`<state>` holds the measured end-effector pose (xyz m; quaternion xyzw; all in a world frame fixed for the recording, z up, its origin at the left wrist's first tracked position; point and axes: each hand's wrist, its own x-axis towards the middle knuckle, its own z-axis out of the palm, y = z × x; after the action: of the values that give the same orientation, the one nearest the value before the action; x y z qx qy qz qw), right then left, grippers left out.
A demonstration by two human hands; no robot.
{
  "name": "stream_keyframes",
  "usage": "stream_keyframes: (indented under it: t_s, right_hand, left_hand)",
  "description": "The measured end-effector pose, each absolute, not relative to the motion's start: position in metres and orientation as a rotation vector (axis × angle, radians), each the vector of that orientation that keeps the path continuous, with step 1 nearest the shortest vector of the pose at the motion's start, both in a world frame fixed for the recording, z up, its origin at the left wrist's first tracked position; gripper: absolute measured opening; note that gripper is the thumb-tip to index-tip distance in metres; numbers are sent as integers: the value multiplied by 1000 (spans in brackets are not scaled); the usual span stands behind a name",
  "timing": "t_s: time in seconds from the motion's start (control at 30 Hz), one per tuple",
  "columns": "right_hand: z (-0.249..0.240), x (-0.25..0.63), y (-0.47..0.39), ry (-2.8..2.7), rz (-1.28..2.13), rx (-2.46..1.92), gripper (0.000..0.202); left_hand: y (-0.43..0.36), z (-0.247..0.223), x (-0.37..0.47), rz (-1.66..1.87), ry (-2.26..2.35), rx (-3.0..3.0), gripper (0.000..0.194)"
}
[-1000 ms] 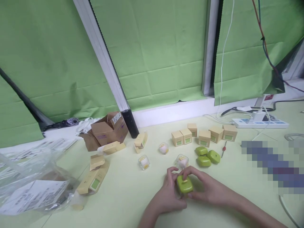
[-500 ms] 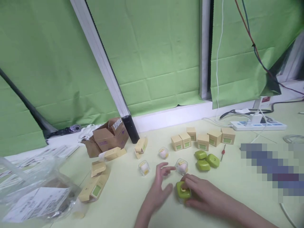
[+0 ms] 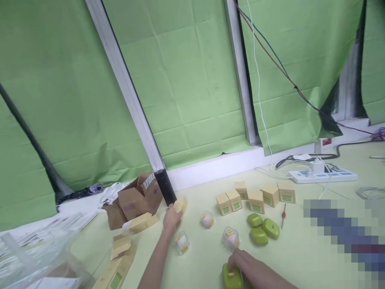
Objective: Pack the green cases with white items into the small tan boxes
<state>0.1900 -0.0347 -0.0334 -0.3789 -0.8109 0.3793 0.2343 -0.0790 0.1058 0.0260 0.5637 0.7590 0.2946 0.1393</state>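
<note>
My left hand (image 3: 172, 218) is stretched out to the far side of the table, its fingers closed on a small pale-yellow carton (image 3: 181, 205) beside a black cylinder. Near the front edge of the picture, my right hand (image 3: 251, 268) grips a rounded green case (image 3: 232, 280), fingers on its top; the lower part is cut off by the frame. Just beyond that hand sits a clear plastic case (image 3: 231, 238) with something pale inside. Similar clear cases stand farther left, one (image 3: 182, 243) by my left forearm and another (image 3: 207, 219) between the hands.
Several green cases (image 3: 258, 236) lie together on the right, near a small red-handled screwdriver (image 3: 283, 216). Behind them stand several small yellow boxes (image 3: 256, 202) and a power strip (image 3: 333, 176). At left are a brown cardboard box (image 3: 132, 202), opened yellow cartons (image 3: 116, 261) and plastic bags (image 3: 51, 257).
My left hand has moved away from the green case, forward and left to the small carton, and closed on it. The right hand stays on the green case. The view has tilted upward.
</note>
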Motion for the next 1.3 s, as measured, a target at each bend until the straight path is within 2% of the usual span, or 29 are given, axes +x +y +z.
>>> stream_keyframes:
  t_s: [0.07, 0.13, 0.2, 0.27, 0.33, 0.4, 0.5, 0.63, 0.8, 1.03, 1.13, 1.23, 1.3]
  right_hand:
    - [-42, 189, -34, -2024, 1110, -991, 43]
    - [-48, 188, -36, -1723, 1194, -951, 56]
    - [-46, 187, -36, -1455, 1310, -929, 57]
    - [-37, 189, -34, -1262, 1388, -922, 53]
    - [-24, 195, -30, -1114, 1413, -932, 54]
    - [-13, 202, -27, -990, 1458, -904, 52]
    - [-5, 210, -25, -917, 1564, -813, 41]
    - [-9, 215, -24, -922, 1638, -792, 28]
    - [-14, 221, -20, -1012, 1735, -844, 32]
    - [-14, 224, -15, -1312, 1518, -1083, 39]
    - [-15, 223, -15, -1506, 1345, -1181, 36]
    - [-17, 221, -16, -1590, 1276, -1233, 48]
    - [-20, 220, -19, -1567, 1212, -1224, 49]
  left_hand:
    - [98, 33, -74, 896, 2078, 1637, 41]
    - [86, 42, -66, 927, 1915, 1658, 59]
    - [66, 47, -53, 929, 1725, 1677, 69]
    - [40, 45, -35, 915, 1491, 1678, 63]
    - [11, 38, -14, 890, 941, 1531, 78]
    - [-14, 27, 6, 784, 705, 1396, 89]
    - [-35, 9, 28, 654, 569, 1302, 88]
    - [-37, -16, 34, 603, 606, 1201, 87]
    - [-37, -35, 29, 751, 723, 1139, 77]
    - [-39, -39, 33, 822, 774, 1017, 88]
    - [-39, -41, 34, 820, 775, 1003, 80]
    - [-38, -38, 34, 840, 817, 1033, 64]
    - [-39, -33, 33, 897, 829, 1017, 55]
